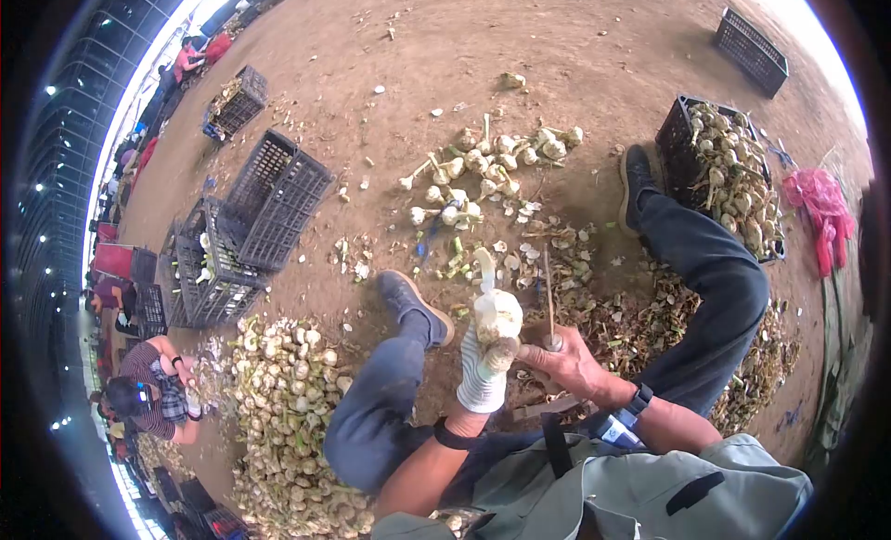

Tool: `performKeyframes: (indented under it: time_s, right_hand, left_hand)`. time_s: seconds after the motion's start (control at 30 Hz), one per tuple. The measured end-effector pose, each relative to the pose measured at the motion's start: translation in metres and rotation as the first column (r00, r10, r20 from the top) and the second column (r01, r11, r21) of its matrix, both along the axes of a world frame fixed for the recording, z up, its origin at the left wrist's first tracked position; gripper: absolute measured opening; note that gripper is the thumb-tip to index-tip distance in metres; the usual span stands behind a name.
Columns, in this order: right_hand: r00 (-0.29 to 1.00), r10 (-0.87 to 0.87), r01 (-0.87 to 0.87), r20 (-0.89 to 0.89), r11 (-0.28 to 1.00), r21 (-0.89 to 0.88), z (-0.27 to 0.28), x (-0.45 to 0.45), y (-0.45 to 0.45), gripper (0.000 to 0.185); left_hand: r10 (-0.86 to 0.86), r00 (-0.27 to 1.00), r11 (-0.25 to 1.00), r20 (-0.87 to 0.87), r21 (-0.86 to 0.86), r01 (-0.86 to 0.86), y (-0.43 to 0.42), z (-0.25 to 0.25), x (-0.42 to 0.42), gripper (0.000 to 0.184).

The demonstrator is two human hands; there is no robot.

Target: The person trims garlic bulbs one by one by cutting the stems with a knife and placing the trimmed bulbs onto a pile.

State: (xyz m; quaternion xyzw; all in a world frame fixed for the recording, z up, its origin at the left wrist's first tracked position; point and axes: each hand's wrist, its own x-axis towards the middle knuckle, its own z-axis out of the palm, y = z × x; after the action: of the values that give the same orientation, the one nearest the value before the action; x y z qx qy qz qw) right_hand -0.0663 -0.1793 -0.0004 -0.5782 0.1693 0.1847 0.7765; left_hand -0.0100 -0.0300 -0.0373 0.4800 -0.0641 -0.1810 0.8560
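Observation:
My left hand [484, 373], in a white knitted glove, is closed around a garlic bulb [498, 312]. A pale curled piece of stem or peel stands up from the bulb's far side. Just to the right, my bare right hand [574, 362] grips a knife [549, 294] by its handle, its long narrow blade pointing away from me. The thumb of that hand reaches to the lower part of the bulb. Beyond my hands, several garlic bulbs with stems [497, 164] lie on the ground.
A crate full of garlic [733, 169] stands by my right foot. At left are stacked black crates [278, 201] and a big pile of garlic bulbs [292, 419]. Peel scraps [640, 340] cover the ground between my legs. Another person [153, 387] sits at far left.

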Motion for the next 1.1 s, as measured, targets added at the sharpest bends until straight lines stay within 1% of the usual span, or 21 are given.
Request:
performKeyframes:
  time_s: [0.07, 0.13, 0.17, 0.23, 0.27, 0.3, 0.33, 0.43, 0.5, 0.57, 0.6, 0.63, 0.67, 0.73, 0.8, 0.83, 0.93, 0.97, 1.03, 1.07, 1.1]
  right_hand:
    - [1.000, 0.013, -0.013, -0.019, 1.000, -0.003, -0.006, -0.003, -0.011, 0.032]
    - [0.999, -0.050, 0.050, 0.002, 0.996, -0.070, -0.006, -0.003, -0.024, 0.031]
    - [0.997, -0.059, 0.065, 0.051, 0.990, -0.122, -0.005, -0.001, -0.032, 0.033]
    - [0.995, -0.074, 0.081, 0.064, 0.989, -0.127, 0.000, -0.002, -0.046, 0.043]
    - [0.995, -0.053, 0.068, 0.089, 0.982, -0.176, 0.005, -0.002, -0.049, 0.040]
    - [0.993, -0.030, 0.055, 0.110, 0.973, -0.224, 0.010, -0.002, -0.052, 0.037]
    - [0.994, -0.034, 0.057, 0.105, 0.973, -0.224, 0.009, -0.003, -0.055, 0.037]
    - [0.989, -0.004, 0.044, 0.146, 0.961, -0.273, 0.010, -0.006, -0.064, 0.037]
    - [0.994, 0.028, 0.001, 0.104, 0.962, -0.273, 0.019, -0.006, -0.068, 0.040]
    - [0.995, 0.041, -0.013, 0.088, 0.955, -0.296, 0.008, -0.008, -0.070, 0.038]
    - [0.976, 0.055, 0.007, 0.209, 0.958, -0.286, -0.004, -0.007, -0.069, 0.037]
    - [0.942, 0.070, 0.025, 0.327, 0.961, -0.276, -0.013, -0.008, -0.068, 0.037]
    - [0.956, 0.117, -0.013, 0.267, 0.932, -0.362, -0.013, -0.009, -0.069, 0.031]
    - [0.987, 0.040, 0.009, 0.153, 0.952, -0.306, -0.001, -0.010, -0.069, 0.029]
    - [0.989, -0.138, 0.144, 0.045, 0.970, -0.196, 0.003, -0.004, -0.063, 0.025]
    - [0.994, -0.059, 0.028, -0.089, 0.950, -0.312, 0.016, -0.008, -0.072, 0.033]
    - [0.991, 0.129, -0.129, -0.022, 0.946, -0.296, 0.010, -0.020, -0.061, 0.038]
    - [0.984, 0.179, -0.160, 0.025, 0.929, -0.334, 0.007, -0.021, -0.054, 0.040]
    - [0.962, 0.263, -0.274, -0.079, 0.929, -0.248, 0.005, -0.020, -0.050, 0.027]
    - [0.849, 0.473, -0.320, 0.235, 0.815, -0.483, -0.028, -0.029, -0.054, 0.019]
    - [0.579, 0.678, -0.239, 0.453, 0.672, -0.701, -0.050, -0.036, -0.060, 0.014]
  left_hand:
    - [0.038, 0.999, 0.999, 0.008, -0.028, -0.038, 0.004, 0.001, 0.001, 0.063]
    - [-0.008, 0.936, 0.983, -0.353, -0.173, -0.057, 0.019, 0.004, 0.006, 0.061]
    - [-0.010, 0.935, 0.984, -0.354, -0.172, -0.054, 0.026, 0.000, 0.010, 0.061]
    - [-0.047, 0.968, 0.998, -0.248, -0.058, 0.034, 0.040, -0.013, 0.019, 0.024]
    - [-0.049, 0.967, 0.998, -0.250, -0.059, 0.036, 0.037, -0.004, 0.022, 0.024]
    - [-0.145, 0.985, 0.946, -0.095, 0.277, 0.166, 0.030, 0.013, 0.026, 0.027]
    - [-0.287, 0.958, 0.775, 0.022, 0.593, 0.219, 0.026, 0.022, 0.029, 0.031]
    - [-0.473, 0.881, 0.675, -0.033, 0.629, 0.386, 0.027, 0.019, 0.032, 0.032]
    - [-0.512, 0.858, 0.668, 0.051, 0.652, 0.360, 0.019, 0.024, 0.029, 0.032]
    - [-0.570, 0.790, 0.631, -0.224, 0.496, 0.596, 0.014, 0.025, 0.024, 0.036]
    - [-0.617, 0.742, 0.620, -0.262, 0.420, 0.663, 0.009, 0.018, 0.019, 0.036]
    - [-0.651, 0.697, 0.444, -0.300, 0.595, 0.670, 0.005, 0.015, 0.017, 0.035]
    - [-0.657, 0.709, 0.441, -0.255, 0.633, 0.636, 0.001, 0.009, 0.011, 0.034]
    - [-0.660, 0.722, 0.441, -0.208, 0.670, 0.596, -0.002, 0.003, 0.006, 0.033]
    - [-0.600, 0.795, 0.224, -0.082, 0.938, 0.266, -0.007, 0.025, 0.008, 0.035]
    - [-0.593, 0.801, 0.227, -0.083, 0.937, 0.265, -0.007, 0.025, 0.010, 0.035]
    - [-0.578, 0.777, 0.217, 0.248, 0.965, -0.147, -0.004, 0.019, 0.010, 0.033]
    - [-0.578, 0.777, 0.219, 0.248, 0.965, -0.145, -0.004, 0.018, 0.009, 0.033]
    - [-0.559, 0.783, 0.250, 0.272, 0.956, -0.154, -0.004, 0.020, 0.006, 0.031]
    - [-0.556, 0.787, 0.244, 0.268, 0.957, -0.153, 0.002, 0.025, 0.003, 0.031]
    - [-0.541, 0.804, 0.224, 0.245, 0.964, -0.144, 0.009, 0.033, 0.005, 0.029]
